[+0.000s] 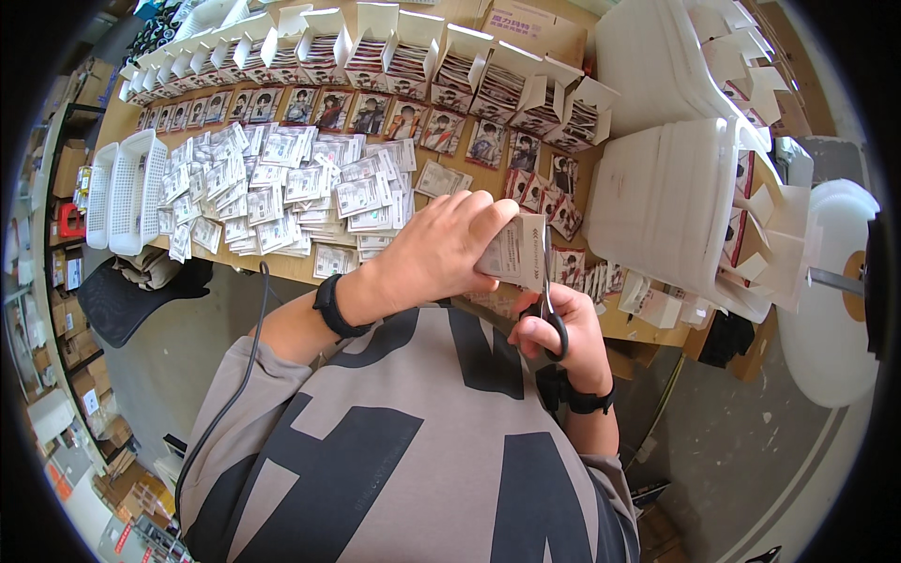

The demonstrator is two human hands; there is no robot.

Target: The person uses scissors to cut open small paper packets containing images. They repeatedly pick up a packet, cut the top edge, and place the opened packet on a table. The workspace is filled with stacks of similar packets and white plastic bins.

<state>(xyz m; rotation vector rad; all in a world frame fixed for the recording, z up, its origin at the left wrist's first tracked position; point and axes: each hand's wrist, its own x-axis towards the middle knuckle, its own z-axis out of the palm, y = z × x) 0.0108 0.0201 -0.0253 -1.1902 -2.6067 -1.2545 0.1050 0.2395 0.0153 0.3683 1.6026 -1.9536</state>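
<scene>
My left hand (450,243) grips a printed card packet (510,250), its fingers along the upper side and the thumb below. A pair of scissors (552,320) with black handles is in my right hand (566,324), thumb and fingers at the loops. The blades point away from me and lie along the packet's right edge; whether they are cutting through it I cannot tell. Beyond my left hand one packet (442,179) lies apart on the table. A large heap of similar white-backed packets (281,183) spreads to the left.
Opened cardboard boxes full of packets (401,67) curve along the table's back, fronted by a row of picture cards (369,112). White baskets (137,190) stand at the left edge. Stacked translucent plastic bins (654,204) rise at the right. A black cable (246,366) hangs beside my left arm.
</scene>
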